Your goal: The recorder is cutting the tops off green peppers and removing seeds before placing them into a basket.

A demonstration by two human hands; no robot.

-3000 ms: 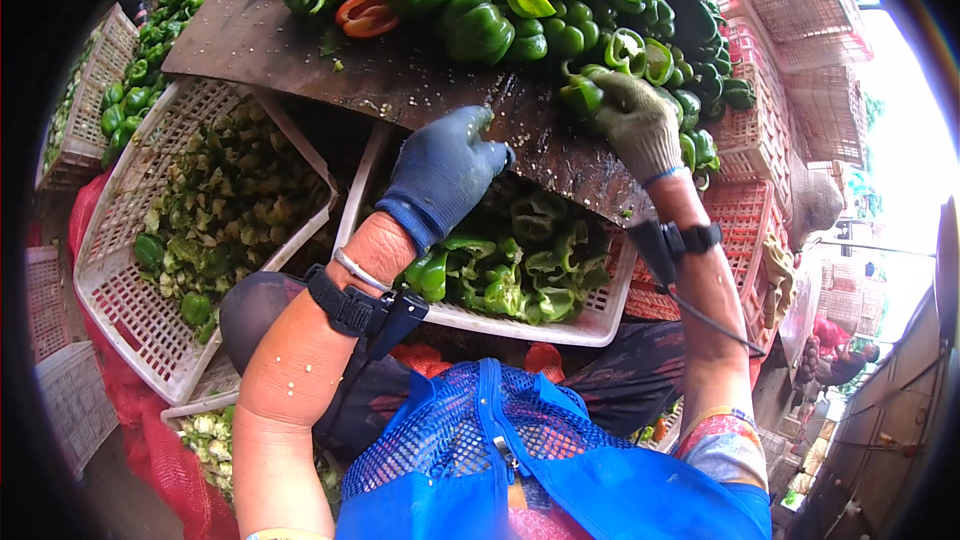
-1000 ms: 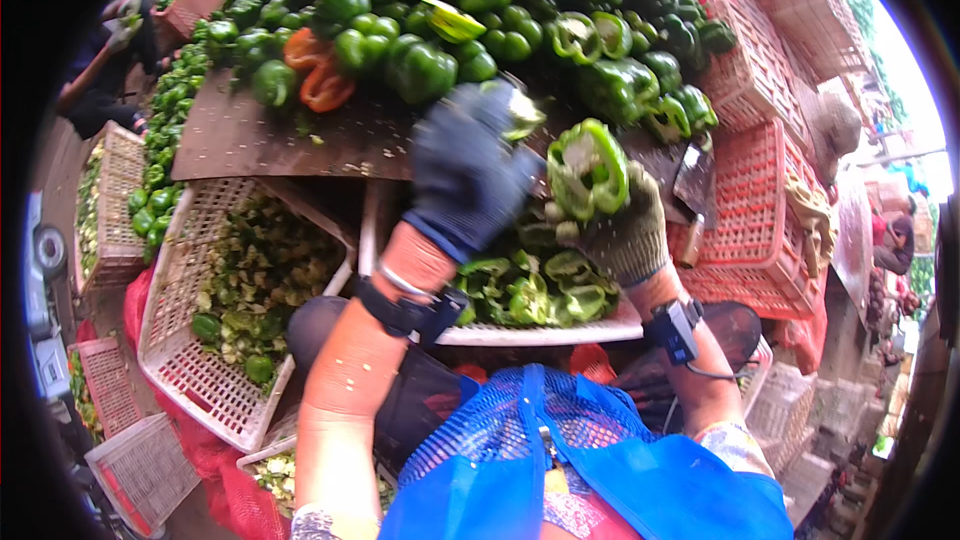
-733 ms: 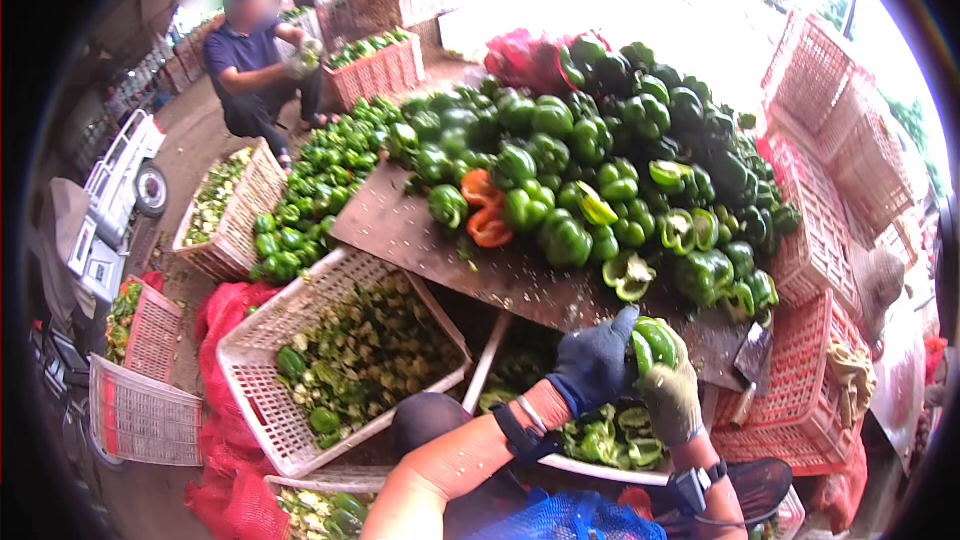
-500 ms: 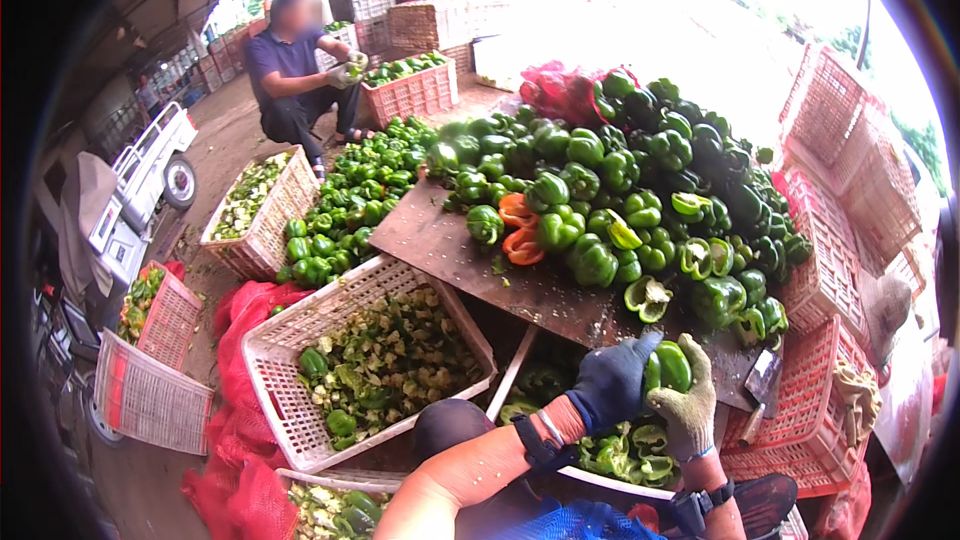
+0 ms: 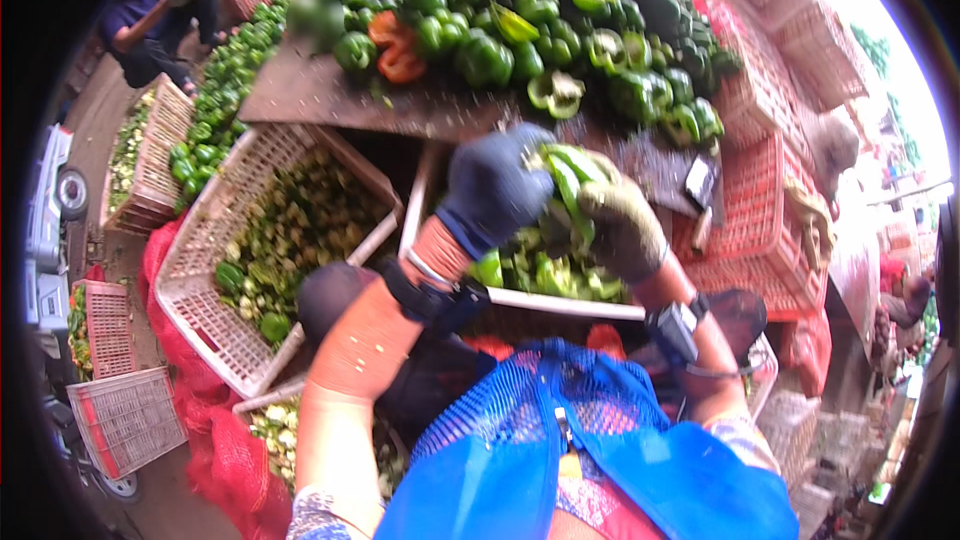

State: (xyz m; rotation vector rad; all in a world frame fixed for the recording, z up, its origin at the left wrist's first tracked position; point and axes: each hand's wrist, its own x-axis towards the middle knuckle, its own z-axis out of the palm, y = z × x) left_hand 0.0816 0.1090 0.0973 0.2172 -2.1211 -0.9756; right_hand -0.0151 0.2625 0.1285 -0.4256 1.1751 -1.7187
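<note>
My left hand (image 5: 497, 183), in a dark blue glove, is closed on a green bell pepper (image 5: 573, 178). My right hand (image 5: 628, 222), in a pale knit glove, grips the same pepper from the other side. The pepper looks split, its pieces sitting between both sets of fingers. Beneath my hands is a white crate (image 5: 560, 304) holding opened green pepper pieces (image 5: 535, 265). Just beyond, a brown board (image 5: 400, 105) bears a heap of green peppers (image 5: 485, 62), with orange pepper pieces (image 5: 398, 46) and a cut half (image 5: 556, 95) near its front.
A knife with a broad blade (image 5: 698, 182) lies at the board's right end, beside a red crate (image 5: 752, 240). At left stands a white crate (image 5: 180, 315) of pepper cores, with red netting (image 5: 205, 420) beside it. A co-worker (image 5: 165, 10) sits far left near peppers on the ground.
My view has tilted down, so the heap appears higher up. The pepper, whole-looking before, now seems split between my hands, which have come in closer to my body.
</note>
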